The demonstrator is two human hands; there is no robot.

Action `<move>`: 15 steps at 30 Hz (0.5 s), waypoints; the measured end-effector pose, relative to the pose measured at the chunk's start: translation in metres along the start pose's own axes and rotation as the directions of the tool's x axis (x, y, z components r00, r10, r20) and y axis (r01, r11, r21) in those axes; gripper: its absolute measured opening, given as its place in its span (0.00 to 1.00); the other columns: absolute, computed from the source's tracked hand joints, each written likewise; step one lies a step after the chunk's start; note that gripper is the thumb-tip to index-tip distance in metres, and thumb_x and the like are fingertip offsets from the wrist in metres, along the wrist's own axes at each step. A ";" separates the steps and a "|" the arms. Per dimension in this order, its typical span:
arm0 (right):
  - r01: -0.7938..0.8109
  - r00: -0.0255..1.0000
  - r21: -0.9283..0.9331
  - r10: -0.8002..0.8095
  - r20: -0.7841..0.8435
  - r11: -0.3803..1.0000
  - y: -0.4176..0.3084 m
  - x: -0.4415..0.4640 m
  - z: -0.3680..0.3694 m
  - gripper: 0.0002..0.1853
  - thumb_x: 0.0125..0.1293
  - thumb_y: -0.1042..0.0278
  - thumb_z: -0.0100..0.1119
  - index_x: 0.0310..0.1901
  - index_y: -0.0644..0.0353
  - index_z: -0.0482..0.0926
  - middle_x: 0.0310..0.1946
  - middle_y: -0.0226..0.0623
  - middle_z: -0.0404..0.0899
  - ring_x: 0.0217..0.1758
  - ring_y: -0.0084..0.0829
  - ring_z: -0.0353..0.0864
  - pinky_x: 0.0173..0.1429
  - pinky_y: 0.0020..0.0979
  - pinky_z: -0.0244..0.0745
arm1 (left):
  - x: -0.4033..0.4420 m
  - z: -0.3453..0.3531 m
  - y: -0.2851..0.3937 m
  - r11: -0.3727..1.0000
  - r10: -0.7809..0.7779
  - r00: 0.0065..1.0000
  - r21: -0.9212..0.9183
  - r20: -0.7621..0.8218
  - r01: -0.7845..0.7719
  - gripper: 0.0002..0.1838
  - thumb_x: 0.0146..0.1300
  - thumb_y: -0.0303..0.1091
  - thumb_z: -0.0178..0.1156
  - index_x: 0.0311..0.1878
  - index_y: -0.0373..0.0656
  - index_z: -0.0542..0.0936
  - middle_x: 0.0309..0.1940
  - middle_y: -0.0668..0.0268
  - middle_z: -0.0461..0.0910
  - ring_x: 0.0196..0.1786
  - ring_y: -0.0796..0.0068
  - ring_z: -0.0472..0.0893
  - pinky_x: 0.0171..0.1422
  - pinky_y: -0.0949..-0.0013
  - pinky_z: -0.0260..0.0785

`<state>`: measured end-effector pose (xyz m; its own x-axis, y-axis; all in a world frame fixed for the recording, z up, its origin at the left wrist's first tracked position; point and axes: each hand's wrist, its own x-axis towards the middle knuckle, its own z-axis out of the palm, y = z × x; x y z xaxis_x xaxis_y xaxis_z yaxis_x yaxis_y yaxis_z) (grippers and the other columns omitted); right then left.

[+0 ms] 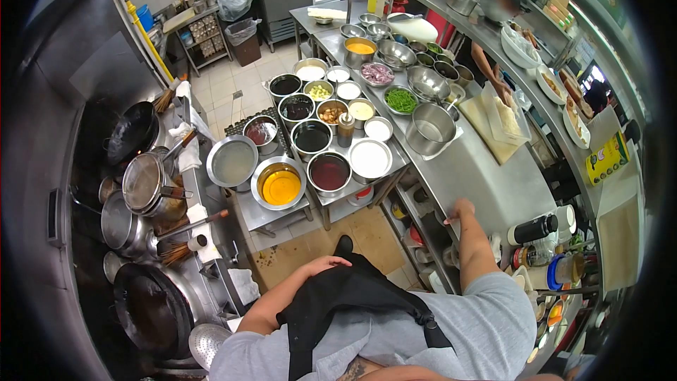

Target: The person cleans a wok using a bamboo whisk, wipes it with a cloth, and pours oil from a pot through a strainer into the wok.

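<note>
On my remote feed, the steel counter (490, 173) runs along the right, the right hand (462, 212) at its edge. The left hand (326, 264) is beside the black apron (352, 293). I cannot tell whether either grips anything. Ahead, sauce pots (311, 138) crowd together; woks (151, 310) line the left.

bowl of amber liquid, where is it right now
In the head view, the bowl of amber liquid sits left of centre, between the bowl of cloudy liquid and the pot of dark red liquid.
</note>
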<state>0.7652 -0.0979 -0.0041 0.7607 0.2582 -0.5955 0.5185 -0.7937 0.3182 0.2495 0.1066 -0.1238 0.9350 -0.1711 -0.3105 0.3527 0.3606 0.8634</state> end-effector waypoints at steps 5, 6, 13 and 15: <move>0.001 1.000 -0.003 -0.001 0.004 1.000 0.002 0.005 0.003 0.42 0.35 0.40 0.87 0.53 0.54 0.86 0.58 0.36 0.84 0.63 0.39 0.82 0.63 0.39 0.79 | 0.001 0.000 0.000 1.000 -0.016 1.000 0.009 -0.004 0.016 0.21 0.73 0.29 0.56 0.67 0.44 0.77 0.60 0.67 0.80 0.62 0.75 0.78 0.69 0.69 0.68; -0.001 1.000 -0.002 0.001 0.004 1.000 0.003 0.007 0.005 0.42 0.35 0.40 0.87 0.53 0.54 0.86 0.58 0.36 0.84 0.63 0.39 0.82 0.63 0.39 0.79 | 0.001 0.001 0.001 1.000 -0.019 1.000 0.018 -0.010 0.019 0.21 0.72 0.29 0.56 0.67 0.44 0.77 0.60 0.67 0.80 0.62 0.75 0.77 0.69 0.69 0.68; 0.001 1.000 0.014 -0.001 0.004 1.000 0.007 0.022 0.016 0.39 0.35 0.37 0.86 0.49 0.52 0.88 0.56 0.36 0.85 0.61 0.39 0.84 0.61 0.39 0.80 | -0.001 0.001 0.005 0.998 -0.007 1.000 0.055 0.011 0.006 0.21 0.72 0.29 0.56 0.67 0.44 0.77 0.61 0.67 0.80 0.63 0.74 0.77 0.70 0.69 0.67; 0.006 1.000 0.016 -0.006 0.012 1.000 0.009 0.027 0.021 0.39 0.35 0.37 0.86 0.49 0.52 0.88 0.55 0.36 0.85 0.60 0.39 0.84 0.61 0.39 0.80 | 0.000 0.003 0.005 1.000 0.002 1.000 0.018 0.008 -0.002 0.21 0.72 0.30 0.57 0.68 0.44 0.77 0.61 0.67 0.79 0.63 0.74 0.77 0.70 0.69 0.67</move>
<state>0.7826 -0.1097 -0.0326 0.7528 0.2561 -0.6064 0.5165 -0.8009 0.3029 0.2509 0.1062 -0.1183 0.9354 -0.1781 -0.3055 0.3501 0.3444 0.8711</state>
